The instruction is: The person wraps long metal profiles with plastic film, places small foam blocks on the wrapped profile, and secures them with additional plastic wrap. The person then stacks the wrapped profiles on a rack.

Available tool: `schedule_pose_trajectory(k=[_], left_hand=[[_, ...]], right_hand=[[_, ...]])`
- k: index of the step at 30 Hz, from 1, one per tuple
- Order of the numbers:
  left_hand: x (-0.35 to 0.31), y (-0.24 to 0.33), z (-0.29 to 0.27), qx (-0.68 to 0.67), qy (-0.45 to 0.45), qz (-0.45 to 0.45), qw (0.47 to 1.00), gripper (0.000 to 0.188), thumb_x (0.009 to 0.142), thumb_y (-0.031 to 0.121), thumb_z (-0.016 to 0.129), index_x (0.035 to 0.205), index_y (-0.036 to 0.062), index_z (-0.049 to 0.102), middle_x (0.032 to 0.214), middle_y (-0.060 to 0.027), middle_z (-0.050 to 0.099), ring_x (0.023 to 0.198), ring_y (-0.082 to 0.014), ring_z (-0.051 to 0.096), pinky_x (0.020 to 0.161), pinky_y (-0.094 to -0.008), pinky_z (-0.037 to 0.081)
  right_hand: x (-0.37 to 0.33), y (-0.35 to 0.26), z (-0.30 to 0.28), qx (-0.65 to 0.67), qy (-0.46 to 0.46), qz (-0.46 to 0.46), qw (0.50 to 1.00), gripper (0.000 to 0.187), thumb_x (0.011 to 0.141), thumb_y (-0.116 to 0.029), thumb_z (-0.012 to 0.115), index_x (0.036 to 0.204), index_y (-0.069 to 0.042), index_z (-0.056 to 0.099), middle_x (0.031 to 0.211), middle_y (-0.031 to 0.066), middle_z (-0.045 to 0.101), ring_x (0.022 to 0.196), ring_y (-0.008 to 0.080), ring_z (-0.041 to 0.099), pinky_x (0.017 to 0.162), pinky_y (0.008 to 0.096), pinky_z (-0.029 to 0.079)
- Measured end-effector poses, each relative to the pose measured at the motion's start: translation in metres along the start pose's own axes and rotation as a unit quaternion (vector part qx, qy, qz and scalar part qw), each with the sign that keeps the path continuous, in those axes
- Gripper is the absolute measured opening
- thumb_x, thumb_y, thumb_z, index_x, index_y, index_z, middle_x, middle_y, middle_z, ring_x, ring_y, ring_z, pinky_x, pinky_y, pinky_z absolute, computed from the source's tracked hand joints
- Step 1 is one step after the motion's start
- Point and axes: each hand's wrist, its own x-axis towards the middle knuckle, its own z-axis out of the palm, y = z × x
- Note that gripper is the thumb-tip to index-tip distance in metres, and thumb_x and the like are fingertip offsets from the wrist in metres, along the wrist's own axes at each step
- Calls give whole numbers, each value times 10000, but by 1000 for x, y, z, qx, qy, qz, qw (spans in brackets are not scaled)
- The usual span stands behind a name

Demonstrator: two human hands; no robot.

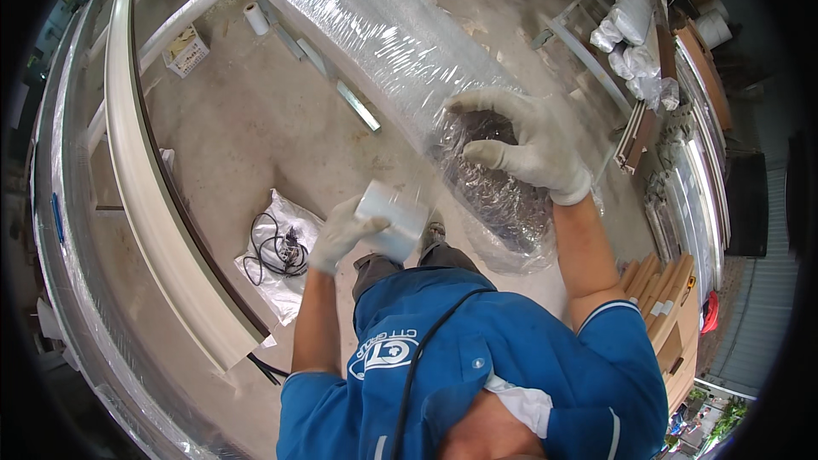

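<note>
My left hand (pixel 339 237), in a pale work glove, grips a roll of clear stretch film (pixel 396 215) in front of my legs. Higher up and to the right, my gloved right hand (pixel 537 143) is open, its thumb and fingers apart in a curve. It is above the near end of a long bundle wrapped in shiny clear film (pixel 358 30). Dark material shows through the crumpled film at that end. Whether the right hand touches the film I cannot tell. The bundle runs away from me toward the upper left.
To the left, a long cream profile (pixel 158 179) lies across a rack. On the floor are a white sack (pixel 285 285) with a black cable, a small box (pixel 185 53), a white roll (pixel 256 19) and metal pieces (pixel 358 106). Brown cartons (pixel 673 307) and stacked profiles stand at the right.
</note>
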Motion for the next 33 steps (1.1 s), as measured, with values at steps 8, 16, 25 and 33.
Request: schedule_pose_trajectory(k=[8, 16, 25, 33], left_hand=[[176, -53, 30, 340, -96, 79, 932, 552, 887, 347, 729, 1274, -39, 650, 1114, -160, 721, 1061, -217, 676, 923, -326, 521], [226, -53, 45, 382, -72, -21, 921, 374, 917, 230, 694, 1187, -27, 668, 1072, -146, 705, 1042, -226, 666, 875, -328, 526], [172, -34, 42, 356, 104, -26, 928, 181, 951, 99, 656, 1089, -14, 689, 1026, -129, 687, 1020, -235, 655, 821, -331, 533], [13, 126, 142, 343, 378, 419, 751, 221, 1009, 159, 631, 1109, -36, 654, 1034, -130, 666, 937, -295, 646, 897, -434, 520]], right_hand=[[-77, 75, -95, 62, 275, 62, 957, 527, 968, -291, 721, 1394, -9, 590, 1316, 94, 671, 1203, 215, 648, 1071, 358, 497], [-113, 169, -16, -287, 27, 194, 938, 535, 941, -241, 736, 1405, -19, 588, 1352, 134, 654, 1216, 245, 631, 1075, 363, 483], [-94, 199, 23, -6, 194, 143, 971, 509, 917, -191, 744, 1378, -24, 608, 1277, 132, 694, 1125, 246, 676, 1033, 363, 517], [-98, 341, -40, 308, 436, 371, 760, 401, 927, -178, 719, 1262, 29, 640, 1112, 146, 722, 955, 258, 726, 820, 365, 624]])
